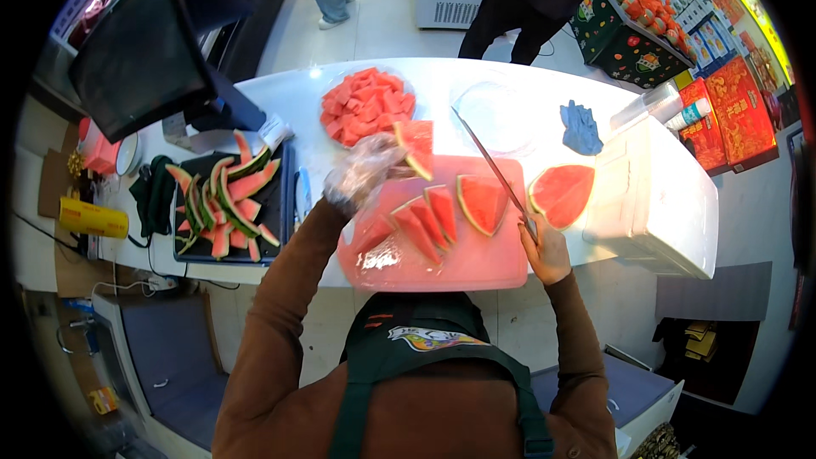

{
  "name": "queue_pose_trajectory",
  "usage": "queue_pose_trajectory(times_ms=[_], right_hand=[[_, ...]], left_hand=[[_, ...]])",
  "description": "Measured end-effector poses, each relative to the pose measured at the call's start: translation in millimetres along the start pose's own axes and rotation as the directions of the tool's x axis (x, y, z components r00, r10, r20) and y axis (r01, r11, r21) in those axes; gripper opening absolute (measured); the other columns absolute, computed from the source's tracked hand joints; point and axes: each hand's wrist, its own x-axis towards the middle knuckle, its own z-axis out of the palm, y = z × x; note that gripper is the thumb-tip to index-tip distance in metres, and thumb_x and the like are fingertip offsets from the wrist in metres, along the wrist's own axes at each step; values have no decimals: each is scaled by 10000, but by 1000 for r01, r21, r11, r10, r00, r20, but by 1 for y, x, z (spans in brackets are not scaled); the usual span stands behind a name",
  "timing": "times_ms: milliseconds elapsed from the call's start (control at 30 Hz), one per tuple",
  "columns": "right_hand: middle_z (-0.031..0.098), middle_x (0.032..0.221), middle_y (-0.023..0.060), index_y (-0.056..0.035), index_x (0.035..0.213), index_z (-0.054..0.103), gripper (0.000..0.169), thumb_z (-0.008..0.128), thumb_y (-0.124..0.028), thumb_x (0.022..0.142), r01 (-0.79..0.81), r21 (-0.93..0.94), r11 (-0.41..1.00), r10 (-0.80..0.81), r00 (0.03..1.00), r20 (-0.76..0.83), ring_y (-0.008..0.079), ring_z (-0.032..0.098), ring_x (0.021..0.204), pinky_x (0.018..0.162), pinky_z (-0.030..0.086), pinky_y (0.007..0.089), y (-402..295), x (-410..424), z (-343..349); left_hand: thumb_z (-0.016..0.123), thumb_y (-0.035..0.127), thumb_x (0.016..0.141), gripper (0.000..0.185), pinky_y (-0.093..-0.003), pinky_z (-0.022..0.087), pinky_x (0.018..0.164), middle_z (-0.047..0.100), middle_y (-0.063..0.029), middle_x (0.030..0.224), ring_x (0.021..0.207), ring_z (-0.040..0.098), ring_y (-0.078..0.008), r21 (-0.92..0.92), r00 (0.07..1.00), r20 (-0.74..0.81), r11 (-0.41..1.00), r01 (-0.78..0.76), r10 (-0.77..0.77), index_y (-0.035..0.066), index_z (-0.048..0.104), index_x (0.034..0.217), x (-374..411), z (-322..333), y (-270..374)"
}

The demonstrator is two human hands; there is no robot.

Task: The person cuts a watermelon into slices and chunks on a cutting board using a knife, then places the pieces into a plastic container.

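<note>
My left hand (363,172), in a clear plastic glove, grips a watermelon wedge (417,145) above the far left part of a pink cutting board (472,268). In my bare right hand (547,248) is the handle of a long knife (488,156), its blade slanting away over the board's far edge. Several thin watermelon slices (424,220) and a thicker watermelon piece (482,201) lie on the board. Right of it rests a large watermelon chunk (562,194). Cubed watermelon (366,105) fills a clear round container beyond my left hand.
A black tray (284,204) of rinds stands at left, below a dark monitor (140,51). A clear round container (494,115), a blue glove (580,127) and a white box (656,204) are at right. Two people stand beyond the counter (440,76).
</note>
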Motion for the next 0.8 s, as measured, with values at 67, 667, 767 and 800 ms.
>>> queue_pose_trajectory(times_ms=[67,667,767,800], right_hand=[[628,788,159,-44,1007,554,195,622,-161,866,-7,-72,997,7,1000,1,345,616,692,569,476,408,28,16,-8],[612,767,162,-43,942,493,175,575,-190,893,-50,-139,989,69,988,135,370,609,669,529,485,453,146,93,-11],[615,762,173,-32,961,509,173,602,-151,876,-3,-71,997,9,996,84,366,616,693,547,489,440,140,88,-26],[615,766,174,-33,964,509,172,601,-150,877,12,-71,997,-6,997,76,366,615,693,547,490,438,137,84,-31]], left_hand=[[588,170,903,243,-324,527,820,587,-94,980,906,622,-197,-3,993,35,993,116,-116,5,537,1074,49,13,-5],[584,138,909,238,-296,518,814,634,-101,1021,901,632,-181,25,949,-97,953,302,-298,-19,571,1088,198,94,-59],[575,124,908,236,-301,519,821,631,-104,1041,921,630,-188,35,940,-160,950,311,-302,-15,564,1098,203,92,-59],[572,119,908,235,-301,519,826,629,-105,1049,928,628,-190,37,935,-174,947,321,-310,-14,562,1102,205,92,-59]])
